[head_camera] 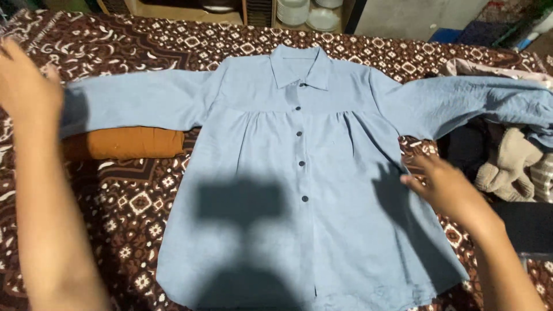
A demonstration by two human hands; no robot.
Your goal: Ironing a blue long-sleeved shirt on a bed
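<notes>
One light-blue shirt (299, 173) was laid flat, with five dark buttons (301, 163) counted on its front (the top ones small), and one folded orange cloth (124, 143) was seen beside it.

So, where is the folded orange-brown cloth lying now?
In the head view, the folded orange-brown cloth lies on the left, on the brown patterned bedspread, partly under the sleeve of the light blue buttoned shirt, near the left hand.

Both forearms are bare, with no sleeve to see on either of them up to the edge of the picture. The left hand (26, 86) and the right hand (446, 187) wear no glove, and the wrists that show carry no watch and no bracelet. The left hand looks a little blurred.
</notes>
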